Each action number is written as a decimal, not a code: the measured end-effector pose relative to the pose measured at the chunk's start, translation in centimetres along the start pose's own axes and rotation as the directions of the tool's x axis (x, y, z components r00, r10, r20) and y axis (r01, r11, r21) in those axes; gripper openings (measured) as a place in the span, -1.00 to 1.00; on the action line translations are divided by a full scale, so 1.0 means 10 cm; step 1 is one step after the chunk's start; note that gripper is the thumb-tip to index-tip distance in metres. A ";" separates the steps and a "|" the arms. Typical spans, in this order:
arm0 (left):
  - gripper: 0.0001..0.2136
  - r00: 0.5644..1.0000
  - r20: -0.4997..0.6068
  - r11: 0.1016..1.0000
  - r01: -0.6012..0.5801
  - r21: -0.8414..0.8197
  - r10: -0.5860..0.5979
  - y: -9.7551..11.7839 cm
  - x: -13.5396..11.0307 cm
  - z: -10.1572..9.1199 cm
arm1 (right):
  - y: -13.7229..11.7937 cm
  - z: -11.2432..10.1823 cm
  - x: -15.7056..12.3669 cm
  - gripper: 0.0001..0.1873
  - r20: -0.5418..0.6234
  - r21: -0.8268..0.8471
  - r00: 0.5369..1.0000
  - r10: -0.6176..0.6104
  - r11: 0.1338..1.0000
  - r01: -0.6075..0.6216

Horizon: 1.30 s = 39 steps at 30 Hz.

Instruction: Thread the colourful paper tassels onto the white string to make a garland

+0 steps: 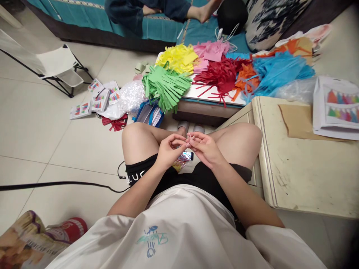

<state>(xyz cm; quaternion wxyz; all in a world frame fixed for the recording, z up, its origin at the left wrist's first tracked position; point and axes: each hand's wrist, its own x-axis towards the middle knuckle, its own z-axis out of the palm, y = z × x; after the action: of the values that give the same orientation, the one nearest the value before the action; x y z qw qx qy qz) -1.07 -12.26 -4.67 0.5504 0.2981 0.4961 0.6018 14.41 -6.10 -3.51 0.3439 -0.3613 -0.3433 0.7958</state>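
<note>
Above my lap, my left hand and my right hand meet fingertip to fingertip. Both pinch a thin pale string, white or light pink, with a short loose end showing above the fingers. Its exact form is partly hidden by the fingertips. Below the hands, between my thighs, lies a phone with a lit screen. Beside it is a small tangle of coloured strings. Fringed tissue-paper bundles in green, yellow, red and blue lie in front of me.
A cream cabinet stands close on my right, holding a printed white package. Printed packets lie on the floor at left, near a folding stool. A black cable runs in from the left. Another person's legs rest on the sofa.
</note>
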 end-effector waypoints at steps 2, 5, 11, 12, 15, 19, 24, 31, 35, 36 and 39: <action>-0.57 1.000 0.002 1.000 0.005 -0.004 -0.005 0.03 0.00 -0.01 | -0.02 -0.05 0.00 -0.45 0.009 -0.041 1.000 -0.021 0.999 0.021; -0.56 1.000 0.017 1.000 0.015 -0.001 -0.015 0.06 0.00 -0.02 | -0.15 -0.18 -0.02 -0.42 0.042 -0.242 0.992 -0.118 0.962 0.125; -0.50 0.994 0.079 0.996 0.076 0.045 -0.080 0.14 0.01 -0.07 | -0.55 -0.26 -0.15 -0.53 0.316 -0.677 0.935 -0.161 0.653 0.341; -0.49 0.992 0.095 0.995 0.082 0.055 -0.087 0.15 0.01 -0.08 | -0.58 -0.23 -0.16 -0.58 0.364 -0.714 0.918 -0.156 0.586 0.383; -0.47 0.989 0.111 0.993 0.085 0.078 -0.094 0.18 0.01 -0.08 | -0.54 -0.12 -0.14 -0.82 0.461 -0.772 0.878 -0.131 0.429 0.469; -0.46 0.991 0.082 0.989 0.095 0.110 -0.105 0.20 0.01 -0.11 | -0.43 -0.05 -0.06 -0.83 0.480 -0.823 0.870 -0.115 0.283 0.492; -0.54 0.988 0.127 0.985 0.073 0.156 -0.094 0.17 0.02 -0.17 | -0.47 0.00 -0.01 -0.77 0.513 -0.853 0.857 -0.052 0.087 0.515; -0.53 0.901 0.413 0.990 0.112 0.080 -0.135 0.23 0.06 -0.20 | -0.74 0.09 0.02 -0.79 0.546 -0.815 0.831 0.111 0.303 0.494; -0.51 0.849 0.513 0.991 0.107 0.075 -0.131 0.30 0.05 -0.17 | -0.89 0.14 -0.02 -0.58 0.430 -0.568 0.902 0.031 0.787 0.243; -0.51 0.833 0.539 0.992 0.099 0.080 -0.127 0.31 0.05 -0.15 | -0.93 0.16 -0.05 -0.54 0.391 -0.471 0.920 -0.012 0.856 0.211; -0.53 0.804 0.585 0.991 0.038 0.128 -0.106 0.36 0.07 -0.08 | -1.17 0.27 -0.19 -0.56 0.315 -0.219 0.931 -0.182 0.941 0.258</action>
<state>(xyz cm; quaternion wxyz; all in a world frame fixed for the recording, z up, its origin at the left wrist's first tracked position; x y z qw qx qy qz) -3.27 -11.44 -1.73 0.6823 0.4811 0.3439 0.4300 16.68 -2.26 7.86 0.3277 -0.2408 -0.5285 0.7452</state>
